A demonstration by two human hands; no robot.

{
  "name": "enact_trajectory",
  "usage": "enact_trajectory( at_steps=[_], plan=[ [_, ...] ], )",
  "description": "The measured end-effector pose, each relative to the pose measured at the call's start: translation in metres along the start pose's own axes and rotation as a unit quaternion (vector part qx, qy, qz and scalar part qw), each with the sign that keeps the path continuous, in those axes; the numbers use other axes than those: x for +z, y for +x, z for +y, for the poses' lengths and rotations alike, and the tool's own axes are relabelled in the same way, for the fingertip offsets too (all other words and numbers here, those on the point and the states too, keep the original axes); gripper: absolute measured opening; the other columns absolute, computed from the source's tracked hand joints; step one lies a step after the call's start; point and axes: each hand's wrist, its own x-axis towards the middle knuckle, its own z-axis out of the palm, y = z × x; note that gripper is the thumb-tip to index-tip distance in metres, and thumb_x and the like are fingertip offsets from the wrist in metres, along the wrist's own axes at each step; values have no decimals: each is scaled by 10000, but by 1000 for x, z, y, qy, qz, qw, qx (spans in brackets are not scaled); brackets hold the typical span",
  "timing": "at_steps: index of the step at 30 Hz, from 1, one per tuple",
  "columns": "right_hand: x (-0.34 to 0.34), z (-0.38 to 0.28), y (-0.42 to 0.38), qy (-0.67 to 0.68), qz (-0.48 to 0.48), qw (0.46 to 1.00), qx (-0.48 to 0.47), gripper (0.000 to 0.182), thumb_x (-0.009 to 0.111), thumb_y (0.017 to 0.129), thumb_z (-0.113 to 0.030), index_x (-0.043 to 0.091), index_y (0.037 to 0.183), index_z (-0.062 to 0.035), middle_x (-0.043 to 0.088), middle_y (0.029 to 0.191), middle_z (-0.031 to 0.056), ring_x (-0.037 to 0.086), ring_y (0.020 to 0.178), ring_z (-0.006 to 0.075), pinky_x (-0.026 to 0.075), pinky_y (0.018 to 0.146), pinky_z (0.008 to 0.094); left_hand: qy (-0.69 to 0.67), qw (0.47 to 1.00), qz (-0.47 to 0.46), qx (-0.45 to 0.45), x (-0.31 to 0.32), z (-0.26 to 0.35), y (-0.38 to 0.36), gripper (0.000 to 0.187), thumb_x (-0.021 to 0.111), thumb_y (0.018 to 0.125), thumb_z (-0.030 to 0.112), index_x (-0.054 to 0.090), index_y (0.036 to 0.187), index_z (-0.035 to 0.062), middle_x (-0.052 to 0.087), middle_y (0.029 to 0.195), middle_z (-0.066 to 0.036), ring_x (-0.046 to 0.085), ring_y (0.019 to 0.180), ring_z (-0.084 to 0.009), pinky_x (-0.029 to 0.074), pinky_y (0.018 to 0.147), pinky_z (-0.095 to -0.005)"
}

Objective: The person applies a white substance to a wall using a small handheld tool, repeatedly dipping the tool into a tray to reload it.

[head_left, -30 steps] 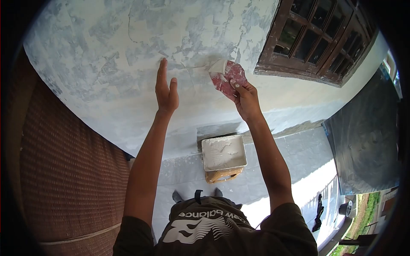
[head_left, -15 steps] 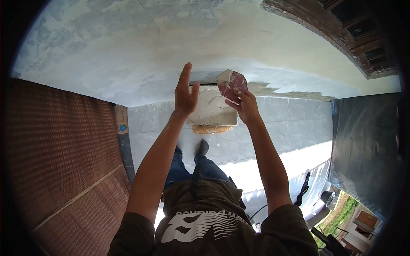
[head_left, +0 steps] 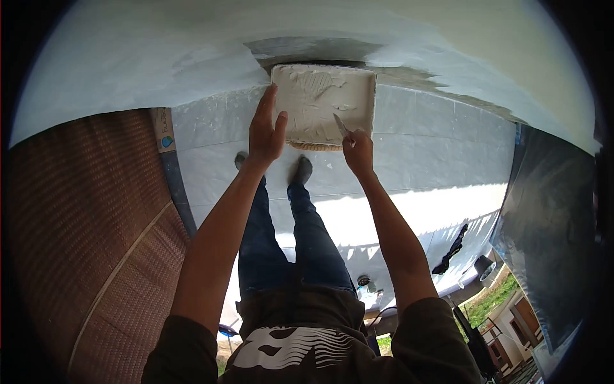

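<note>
A rectangular tray [head_left: 375, 102] holds a layer of off-white putty [head_left: 313, 112], ridged and smeared on its surface. My right hand [head_left: 359, 153] grips a thin flat scraper [head_left: 341, 125], seen nearly edge-on over the tray's near right part. My left hand [head_left: 265, 136] is open, its fingers stretched forward and thumb apart. Its fingertips are right at the tray's left rim, and nothing shows in it.
Beyond the tray rises a wall [head_left: 192, 70] with pale coating and darker grey patches. Grey floor tiles [head_left: 422, 150] surround my feet. A brown woven screen [head_left: 83, 224] stands left, dark sheeting [head_left: 543, 224] right. A black item [head_left: 451, 249] lies on the sunlit floor.
My view has tipped down, bringing more of the tray into sight. The scraper has turned from face-on to edge-on and come down over the putty. My left hand stays open.
</note>
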Motion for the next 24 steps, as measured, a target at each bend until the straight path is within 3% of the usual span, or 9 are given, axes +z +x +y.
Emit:
enact_trajectory(
  at_steps=[4, 7, 10, 13, 15, 18, 19, 21, 24],
  plan=[
    [43, 15, -11, -85, 48, 990, -99, 114, 625, 850, -56, 728, 891, -31, 652, 854, 115, 592, 815, 363, 509, 701, 442, -17, 1000, -10, -22, 9, -29, -30, 578, 474, 949, 175, 354, 1483, -11, 391, 1522, -224, 347, 1435, -360, 277, 1185, -425],
    [77, 26, -21, -194, -26, 974, -111, 134, 627, 879, -127, 746, 936, -107, 668, 946, 72, 596, 970, 297, 476, 695, 439, -10, 999, -25, -43, 13, -45, -51, 577, 471, 949, 175, 354, 1480, -19, 393, 1518, -229, 351, 1431, -367, 280, 1181, -428],
    [100, 24, -46, -274, -18, 953, -125, 214, 632, 885, -150, 752, 988, -295, 648, 957, 29, 556, 1035, 274, 436, 767, 450, -2, 998, -34, -58, 16, -56, -67, 584, 473, 948, 189, 354, 1477, -28, 393, 1517, -233, 355, 1429, -369, 280, 1178, -427],
    [92, 12, -65, -299, -60, 944, -123, 227, 629, 891, -144, 753, 996, -303, 636, 931, 27, 558, 1021, 265, 431, 754, 451, -18, 998, -38, -50, 18, -63, -74, 585, 473, 947, 187, 353, 1475, -33, 393, 1517, -234, 355, 1429, -371, 278, 1176, -425],
    [78, 4, -73, -271, -79, 952, -121, 212, 629, 881, -87, 756, 1003, -206, 622, 909, 69, 567, 986, 276, 444, 725, 444, -21, 998, -42, -46, 20, -65, -78, 585, 473, 947, 186, 352, 1476, -33, 394, 1517, -234, 355, 1429, -371, 278, 1176, -427],
    [57, -9, -67, 126, -25, 991, 38, 175, 608, 850, -15, 702, 988, 36, 547, 791, 171, 565, 724, 321, 472, 684, 397, -26, 998, -43, -40, 22, -66, -77, 585, 471, 946, 184, 351, 1477, -32, 394, 1517, -234, 355, 1429, -370, 277, 1175, -431],
    [66, 23, -63, 129, 13, 990, 47, 168, 625, 906, -72, 693, 1018, 32, 619, 828, 131, 611, 741, 261, 506, 707, 358, -29, 998, -42, -39, 22, -66, -78, 585, 469, 946, 183, 351, 1478, -30, 395, 1517, -233, 355, 1429, -370, 277, 1175, -433],
    [54, 26, -49, 478, 4, 818, 320, 208, 617, 966, -138, 667, 1074, 32, 677, 961, 98, 649, 859, 196, 541, 775, 335, -25, 998, -46, -41, 22, -67, -78, 588, 467, 944, 186, 351, 1479, -28, 395, 1519, -231, 354, 1430, -369, 276, 1176, -434],
    [67, 65, -53, 528, 0, 769, 361, 207, 579, 998, -147, 629, 1124, 10, 684, 1035, 79, 654, 928, 174, 562, 829, 363, -29, 997, -51, -44, 26, -67, -80, 594, 463, 939, 185, 347, 1483, -24, 394, 1520, -227, 352, 1432, -367, 274, 1177, -433]
  ],
)
